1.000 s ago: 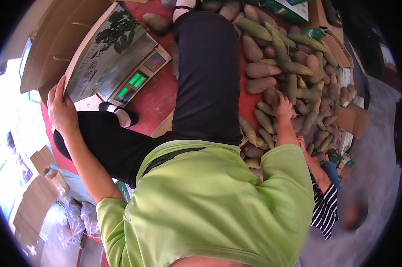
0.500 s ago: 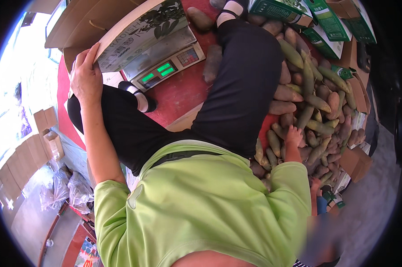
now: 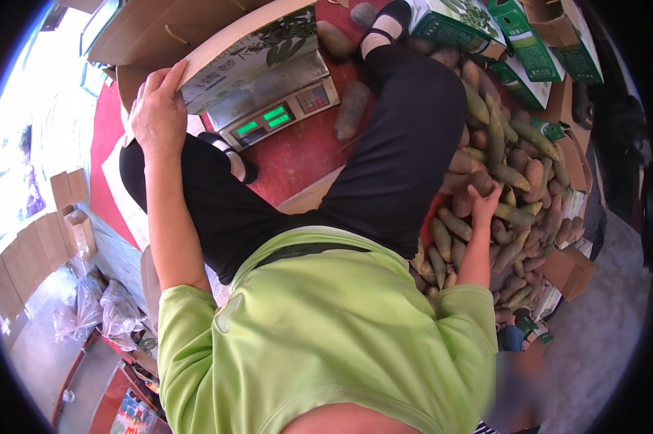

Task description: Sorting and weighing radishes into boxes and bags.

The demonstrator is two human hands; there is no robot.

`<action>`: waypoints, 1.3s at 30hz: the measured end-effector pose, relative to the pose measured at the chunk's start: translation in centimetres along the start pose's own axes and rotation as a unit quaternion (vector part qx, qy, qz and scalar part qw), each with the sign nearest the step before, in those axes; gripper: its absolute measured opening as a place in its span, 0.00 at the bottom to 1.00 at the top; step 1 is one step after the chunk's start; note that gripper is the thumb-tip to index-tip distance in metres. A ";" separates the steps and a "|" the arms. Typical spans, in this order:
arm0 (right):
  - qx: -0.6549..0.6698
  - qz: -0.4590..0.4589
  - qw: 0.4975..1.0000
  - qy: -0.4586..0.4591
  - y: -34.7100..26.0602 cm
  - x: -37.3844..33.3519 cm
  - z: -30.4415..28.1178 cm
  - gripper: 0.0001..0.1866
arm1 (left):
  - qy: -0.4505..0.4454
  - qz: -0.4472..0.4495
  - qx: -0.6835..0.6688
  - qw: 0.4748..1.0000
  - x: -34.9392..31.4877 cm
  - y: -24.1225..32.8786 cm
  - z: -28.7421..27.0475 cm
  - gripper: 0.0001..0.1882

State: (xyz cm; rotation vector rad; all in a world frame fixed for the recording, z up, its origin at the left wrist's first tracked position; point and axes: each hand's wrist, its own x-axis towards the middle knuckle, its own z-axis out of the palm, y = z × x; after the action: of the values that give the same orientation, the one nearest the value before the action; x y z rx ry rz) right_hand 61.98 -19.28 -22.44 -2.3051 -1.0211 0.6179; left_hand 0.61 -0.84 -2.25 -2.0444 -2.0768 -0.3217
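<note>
My left hand (image 3: 158,114) grips the near edge of an open cardboard box (image 3: 240,65), its fingers over the rim. The box rests on a digital scale (image 3: 269,124) with a lit green display. To the right, beside my bent knee, lies a big heap of long green radishes (image 3: 496,137) and reddish-brown ones. My right hand (image 3: 487,201) is closed round a reddish-brown radish (image 3: 472,182) at the heap's near left side. Part of that radish is hidden by the fingers.
Loose radishes (image 3: 352,110) lie on the red floor covering (image 3: 283,172) between my legs. Green and white cartons (image 3: 460,25) stand at the far right. Plastic bags (image 3: 120,307) and folded cardboard (image 3: 30,253) are at left. Another person (image 3: 518,383) is close at the lower right.
My right hand has gone from reaching into the heap to holding a reddish-brown radish, slightly raised. My left hand keeps its grip on the box. The whole view has shifted a little.
</note>
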 end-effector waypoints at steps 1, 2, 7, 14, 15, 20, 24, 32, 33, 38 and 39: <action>0.002 -0.003 1.000 0.000 -1.7 0.6 0.1 0.43 | 0.011 0.009 0.008 1.000 0.0 -0.1 0.2 0.22; 0.073 -0.034 0.997 0.006 -4.8 0.8 0.2 0.41 | 0.021 0.018 0.019 0.999 -0.2 -0.3 0.2 0.21; 0.264 -0.171 0.949 0.018 -21.6 2.1 -1.7 0.38 | 0.012 0.004 0.015 1.000 -0.2 -0.1 0.0 0.20; 0.447 -0.325 0.827 -0.103 -41.2 1.0 1.2 0.33 | 0.010 0.008 0.000 1.000 -0.3 -0.2 -0.1 0.20; 0.459 -0.336 0.813 -0.123 -43.6 0.1 2.5 0.30 | 0.009 0.006 0.001 1.000 -0.5 -0.3 -0.2 0.20; 0.562 -0.289 0.701 -0.330 -51.9 -4.1 9.3 0.34 | 0.011 0.011 -0.013 1.000 -0.1 0.1 -0.2 0.21; 0.420 -0.264 0.783 -0.376 -52.1 -3.7 12.9 0.30 | -0.002 0.013 -0.014 1.000 -0.3 0.0 -0.4 0.23; 0.280 -0.198 0.922 -0.180 -35.7 4.9 5.1 0.16 | -0.002 0.000 -0.035 0.999 -0.1 -0.9 -0.3 0.24; 0.276 -0.166 0.935 -0.148 -31.9 6.2 4.5 0.16 | -0.002 0.007 -0.034 0.999 -0.2 -0.8 -0.3 0.25; 0.175 0.040 0.981 -0.074 -13.8 7.7 3.2 0.15 | -0.026 0.000 -0.037 0.999 -0.2 -0.8 -0.3 0.27; 0.161 0.064 0.984 -0.051 -10.5 7.1 3.4 0.14 | -0.028 0.004 -0.039 0.999 -0.2 -0.8 -0.2 0.27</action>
State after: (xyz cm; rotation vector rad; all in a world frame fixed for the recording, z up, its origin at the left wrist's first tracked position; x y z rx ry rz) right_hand 58.76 -6.83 -19.66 -2.0801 -0.7563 0.8905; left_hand -0.16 -1.09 -2.13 -2.1308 -2.1196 -0.3529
